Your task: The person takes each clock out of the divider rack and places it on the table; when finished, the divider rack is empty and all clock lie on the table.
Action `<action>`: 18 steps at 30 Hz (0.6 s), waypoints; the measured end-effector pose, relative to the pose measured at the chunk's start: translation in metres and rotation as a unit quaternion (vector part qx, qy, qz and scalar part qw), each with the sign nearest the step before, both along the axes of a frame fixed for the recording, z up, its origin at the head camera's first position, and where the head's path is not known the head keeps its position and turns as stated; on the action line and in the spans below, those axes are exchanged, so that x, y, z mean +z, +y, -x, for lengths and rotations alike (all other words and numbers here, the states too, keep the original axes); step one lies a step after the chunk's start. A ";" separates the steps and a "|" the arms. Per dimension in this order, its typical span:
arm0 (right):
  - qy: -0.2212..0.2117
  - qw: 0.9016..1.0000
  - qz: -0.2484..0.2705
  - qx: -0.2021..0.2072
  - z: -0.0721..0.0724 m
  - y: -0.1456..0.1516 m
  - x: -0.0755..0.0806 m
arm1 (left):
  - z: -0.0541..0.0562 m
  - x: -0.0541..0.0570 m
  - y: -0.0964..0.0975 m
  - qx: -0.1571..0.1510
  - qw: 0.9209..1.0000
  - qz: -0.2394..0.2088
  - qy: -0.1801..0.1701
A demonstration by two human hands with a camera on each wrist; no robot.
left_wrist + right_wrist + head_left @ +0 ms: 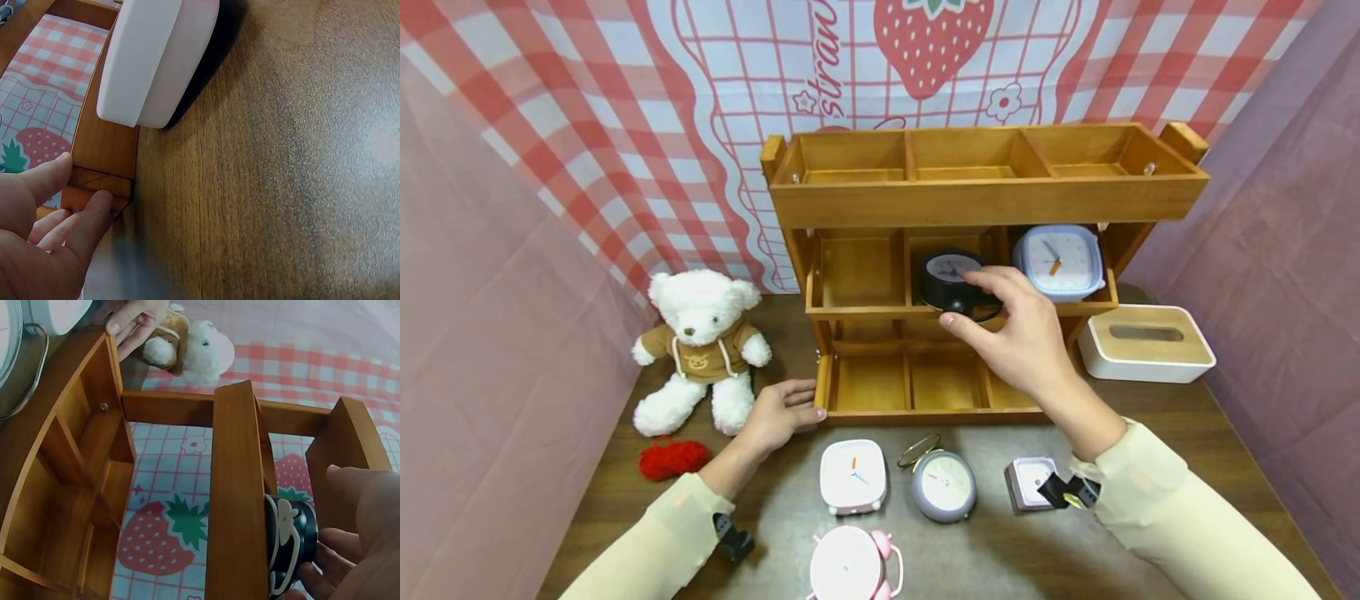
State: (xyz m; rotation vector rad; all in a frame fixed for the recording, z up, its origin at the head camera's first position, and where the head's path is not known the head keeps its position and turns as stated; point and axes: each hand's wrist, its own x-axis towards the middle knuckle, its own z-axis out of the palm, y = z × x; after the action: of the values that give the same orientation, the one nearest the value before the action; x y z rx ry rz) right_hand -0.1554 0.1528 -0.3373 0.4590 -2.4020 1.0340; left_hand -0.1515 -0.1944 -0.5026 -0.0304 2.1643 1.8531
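While the right hand [1026,337] rests against the black clock [934,288], fingers loosely bent and thumb seemingly clear of it, the left hand [775,418], lower and to the left, pinches a corner of the wooden rack [985,201]. Just ahead of the right grip, the clock sits at the middle tier's centre, left of the blue clock [1063,262]. Settling it appears underway; next probably calls for easing the fingers away without tipping it.
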 end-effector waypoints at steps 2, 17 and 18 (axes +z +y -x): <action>0.003 1.000 0.002 0.000 -0.001 0.000 0.000 | 0.000 0.000 0.000 0.001 1.000 0.002 -0.001; 0.066 0.997 0.045 -0.022 0.005 -0.007 -0.009 | 0.001 -0.002 0.000 0.005 1.000 -0.005 -0.008; 0.069 0.996 0.048 -0.024 0.006 -0.007 -0.010 | 0.001 -0.002 0.000 0.006 1.000 -0.005 -0.009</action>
State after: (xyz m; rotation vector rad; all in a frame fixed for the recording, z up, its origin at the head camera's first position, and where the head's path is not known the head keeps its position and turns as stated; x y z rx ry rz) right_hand -0.1610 0.1454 -0.3475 0.4221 -2.2212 1.0564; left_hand -0.1527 -0.1948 -0.5044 -0.0565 2.1482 1.8624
